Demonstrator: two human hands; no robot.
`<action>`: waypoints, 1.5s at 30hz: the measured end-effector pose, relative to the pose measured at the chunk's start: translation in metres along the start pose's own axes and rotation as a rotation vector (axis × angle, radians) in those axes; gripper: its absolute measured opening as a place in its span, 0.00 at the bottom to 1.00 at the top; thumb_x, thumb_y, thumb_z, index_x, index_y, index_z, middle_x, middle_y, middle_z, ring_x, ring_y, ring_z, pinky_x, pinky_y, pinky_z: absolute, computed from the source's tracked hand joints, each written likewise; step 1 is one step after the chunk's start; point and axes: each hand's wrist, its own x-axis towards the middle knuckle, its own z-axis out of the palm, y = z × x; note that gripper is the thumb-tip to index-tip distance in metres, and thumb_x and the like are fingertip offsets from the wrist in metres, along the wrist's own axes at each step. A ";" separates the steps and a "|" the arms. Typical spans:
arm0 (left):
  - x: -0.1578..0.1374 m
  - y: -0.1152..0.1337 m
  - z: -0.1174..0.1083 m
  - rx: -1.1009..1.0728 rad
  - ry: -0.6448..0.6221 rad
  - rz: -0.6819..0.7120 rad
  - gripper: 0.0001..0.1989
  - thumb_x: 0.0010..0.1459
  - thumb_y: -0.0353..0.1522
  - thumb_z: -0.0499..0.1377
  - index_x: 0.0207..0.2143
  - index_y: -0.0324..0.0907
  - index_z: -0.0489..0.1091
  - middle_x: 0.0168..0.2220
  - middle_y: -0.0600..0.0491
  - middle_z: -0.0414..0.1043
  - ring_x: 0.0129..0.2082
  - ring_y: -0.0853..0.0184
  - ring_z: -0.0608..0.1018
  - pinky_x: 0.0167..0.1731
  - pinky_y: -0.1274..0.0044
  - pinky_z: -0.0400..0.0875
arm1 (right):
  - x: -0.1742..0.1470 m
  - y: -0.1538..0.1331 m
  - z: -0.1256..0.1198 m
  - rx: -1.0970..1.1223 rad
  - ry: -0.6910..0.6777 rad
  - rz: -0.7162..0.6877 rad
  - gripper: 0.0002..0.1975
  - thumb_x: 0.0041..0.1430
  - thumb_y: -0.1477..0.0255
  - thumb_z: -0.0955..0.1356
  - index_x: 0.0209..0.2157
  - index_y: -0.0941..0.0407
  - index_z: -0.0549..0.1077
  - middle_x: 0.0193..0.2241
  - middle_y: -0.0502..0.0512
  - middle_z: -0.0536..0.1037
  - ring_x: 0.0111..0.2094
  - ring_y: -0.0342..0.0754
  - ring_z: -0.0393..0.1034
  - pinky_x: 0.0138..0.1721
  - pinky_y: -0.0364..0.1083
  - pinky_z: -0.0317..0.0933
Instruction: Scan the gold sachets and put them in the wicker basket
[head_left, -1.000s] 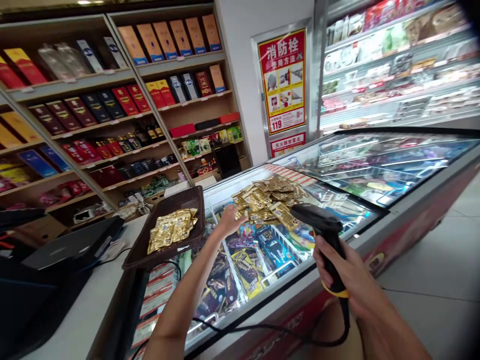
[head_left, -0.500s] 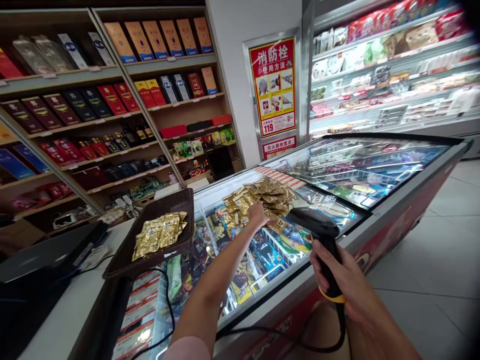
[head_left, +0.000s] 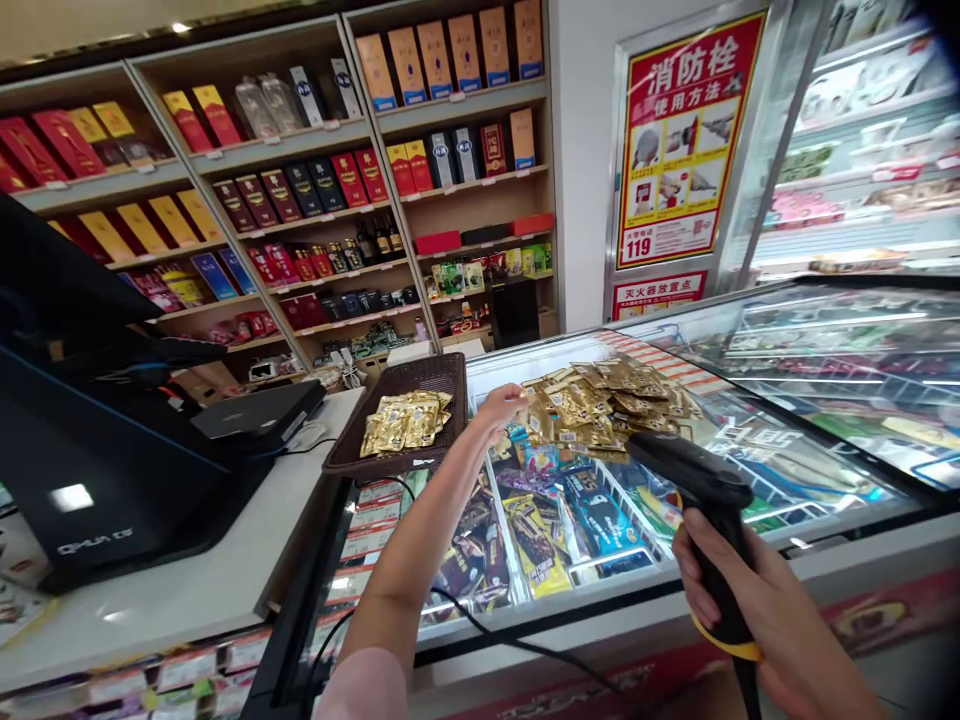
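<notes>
My left hand (head_left: pixel 496 408) is at the left edge of a heap of shiny gold packets (head_left: pixel 600 395) on the glass top of a chest freezer. Its fingers are pinched on one gold packet (head_left: pixel 535 418). In my right hand (head_left: pixel 739 590) is a black handheld barcode scanner (head_left: pixel 694 470) with a yellow band low on its grip; its head points left, towards the heap. To the left, a dark brown woven basket (head_left: pixel 442 372) holds several more gold packets (head_left: pixel 407 420).
Bagged frozen goods lie beneath the freezer's glass lid (head_left: pixel 817 440). A black cable (head_left: pixel 517 648) runs along its front edge. At left, a black checkout machine (head_left: pixel 97 450) stands on a white counter (head_left: pixel 225 575). Shelves of boxes (head_left: pixel 315 190) line the back wall, beside a red fire-hydrant poster (head_left: pixel 686 140).
The view has turned left, bringing the checkout machine in. My left hand has moved from the heap's front to its left edge, with a packet in its fingers. My right hand still holds the scanner.
</notes>
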 end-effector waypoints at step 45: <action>-0.006 0.000 -0.082 -0.530 0.526 0.038 0.10 0.60 0.24 0.51 0.40 0.39 0.70 0.36 0.48 0.76 0.34 0.68 0.80 0.37 0.75 0.76 | 0.005 -0.003 0.044 -0.141 -0.211 -0.037 0.25 0.50 0.48 0.70 0.36 0.54 0.64 0.18 0.41 0.62 0.13 0.35 0.51 0.14 0.38 0.47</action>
